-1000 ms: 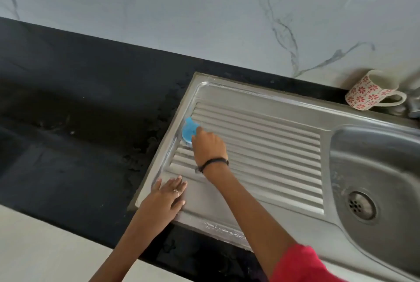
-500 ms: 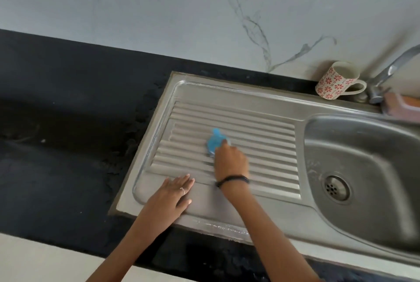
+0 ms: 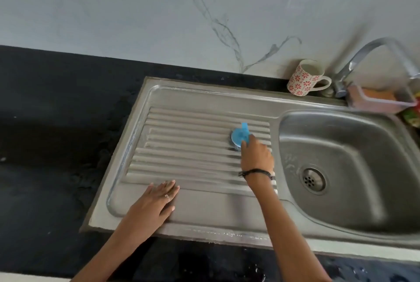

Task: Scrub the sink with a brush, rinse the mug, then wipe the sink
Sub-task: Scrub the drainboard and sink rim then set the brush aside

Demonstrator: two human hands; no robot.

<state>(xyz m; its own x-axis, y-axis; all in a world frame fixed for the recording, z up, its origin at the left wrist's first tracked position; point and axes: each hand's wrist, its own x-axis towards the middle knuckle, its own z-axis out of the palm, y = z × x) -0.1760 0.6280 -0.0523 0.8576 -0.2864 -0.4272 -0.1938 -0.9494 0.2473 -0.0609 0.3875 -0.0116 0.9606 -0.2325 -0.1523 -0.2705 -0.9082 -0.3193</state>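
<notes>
While the scrubbing part of the job is under way, things read plainly from left to right. Farthest left lies the black counter point(image 3: 56, 145), dark and bare of tools. Next comes the steel sink point(image 3: 204, 97), whose ridged draining board takes up its left half. On the smooth front strip of that board rests the left hand point(image 3: 154, 204), fingers straight and flat on the metal, holding nothing; it looks placed there to brace the body against the reach forward. Further right, the right hand point(image 3: 255, 156) has its fingers curled round the blue brush point(image 3: 239, 136) and presses it down on the ridges near the board's right end, just beside the basin; the bristle side faces the steel, which suits a scrub along the grooves. Beyond it the basin's drain point(image 3: 312, 180) sits open. Behind, on the back edge against the wall, stands the flowered mug point(image 3: 304, 78), upright with its handle toward the tap point(image 3: 372, 54), well apart from both hands and probably waiting for its rinse. A clear tub point(image 3: 384, 102) with a sponge sits under the tap, handy for the last wipe.
</notes>
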